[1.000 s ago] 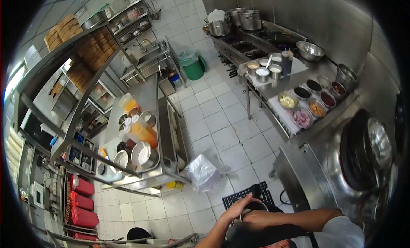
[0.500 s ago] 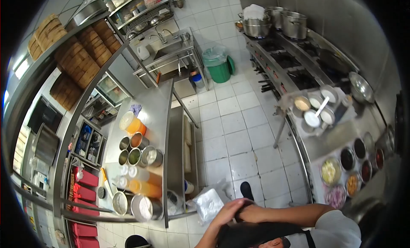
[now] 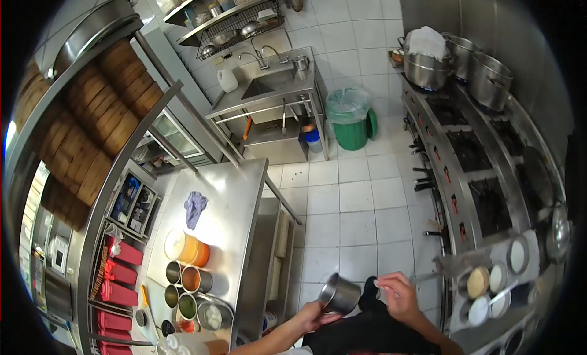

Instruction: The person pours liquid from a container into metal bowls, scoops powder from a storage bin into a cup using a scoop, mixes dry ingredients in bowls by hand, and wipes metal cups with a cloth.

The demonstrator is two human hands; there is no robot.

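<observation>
My left hand (image 3: 313, 316) is wrapped round a small steel cup (image 3: 343, 295), held tilted in front of my dark apron (image 3: 367, 335). What the cup contains, I cannot see. To its right and apart from it, my right hand (image 3: 400, 300) is raised with fingers curled and pinched together. A tiny pale spot shows at those fingertips, too small to name. Left of my hands, on the steel table (image 3: 235, 193), stand several metal tins, among them one with green contents (image 3: 188, 305) and one with orange-red contents (image 3: 191, 279).
An orange-filled plastic tub (image 3: 194, 252) and a purple cloth (image 3: 195, 209) lie on the table. To the right runs a stove (image 3: 455, 190) with large pots (image 3: 489, 81) and bowls of powder (image 3: 478, 281). Ahead are a sink (image 3: 269, 83) and a green bin (image 3: 350, 129).
My hands were together low by my body; now they are apart, and the steel cup shows clearly in my left hand. The view has shifted towards the sink and stove.
</observation>
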